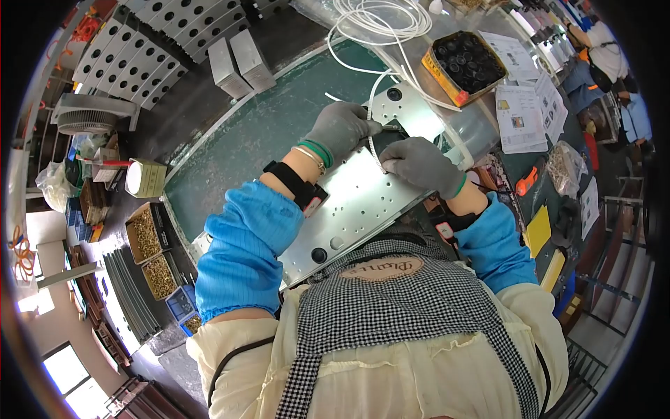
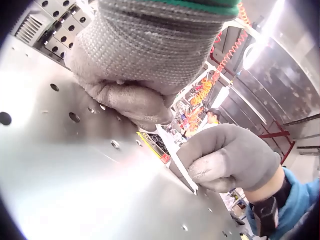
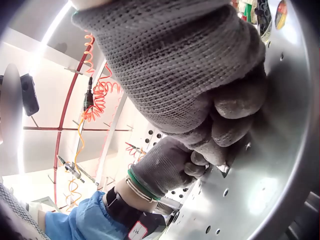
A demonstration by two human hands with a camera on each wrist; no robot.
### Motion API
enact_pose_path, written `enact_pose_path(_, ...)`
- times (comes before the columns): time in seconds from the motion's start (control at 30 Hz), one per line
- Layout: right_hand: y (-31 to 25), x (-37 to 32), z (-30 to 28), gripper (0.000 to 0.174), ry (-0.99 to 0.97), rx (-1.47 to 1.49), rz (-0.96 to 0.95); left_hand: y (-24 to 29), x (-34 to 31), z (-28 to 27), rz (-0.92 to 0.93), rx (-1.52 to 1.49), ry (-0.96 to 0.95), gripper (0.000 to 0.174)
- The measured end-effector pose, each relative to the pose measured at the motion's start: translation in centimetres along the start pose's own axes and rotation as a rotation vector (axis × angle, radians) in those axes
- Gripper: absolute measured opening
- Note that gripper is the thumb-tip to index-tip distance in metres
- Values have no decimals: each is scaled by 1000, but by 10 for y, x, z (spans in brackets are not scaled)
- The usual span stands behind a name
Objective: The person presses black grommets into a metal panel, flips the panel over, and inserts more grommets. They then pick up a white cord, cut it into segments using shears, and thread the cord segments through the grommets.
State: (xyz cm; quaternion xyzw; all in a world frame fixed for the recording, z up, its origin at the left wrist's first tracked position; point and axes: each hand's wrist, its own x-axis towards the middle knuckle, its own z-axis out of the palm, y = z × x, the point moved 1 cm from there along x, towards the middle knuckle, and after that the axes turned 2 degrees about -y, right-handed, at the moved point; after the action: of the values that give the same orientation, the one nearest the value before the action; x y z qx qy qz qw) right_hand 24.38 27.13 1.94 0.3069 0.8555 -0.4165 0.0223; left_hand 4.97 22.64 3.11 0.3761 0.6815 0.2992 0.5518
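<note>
A holed sheet-metal panel lies in front of the person, with a dark cutout in it. Both hands wear grey knit gloves. A thin white ribbed plastic strip runs between them close over the panel. The left hand pinches the strip beside the cutout; in the left wrist view the strip comes out at its fingertips. With curled fingers, the right hand pinches the strip near its lower end, right at the panel. In the right wrist view its fingertips hide most of the strip.
A coil of white tubing trails toward the panel from behind. Beyond the hands stands a yellow box of black round parts, with printed sheets beside it. An orange-handled tool lies right. Bins of small brass-coloured parts stand left.
</note>
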Motion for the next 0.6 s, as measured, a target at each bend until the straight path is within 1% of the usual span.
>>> enact_pose_path(0.33, -2, -1, 5, 23, 8, -109, 29, -9, -4, 1, 80, -38, 27, 38)
enact_pose_path(0.43, 0, -1, 7, 23, 17, -133, 17, -15, -1, 5, 149, 21, 72, 39)
enact_pose_path(0.53, -1, -1, 8, 24, 35, -174, 14, -20, 3, 8, 153, 60, 114, 40)
enact_pose_path(0.6, -2, 0, 7, 24, 20, -194, 16, -27, 9, 9, 203, 92, 128, 41)
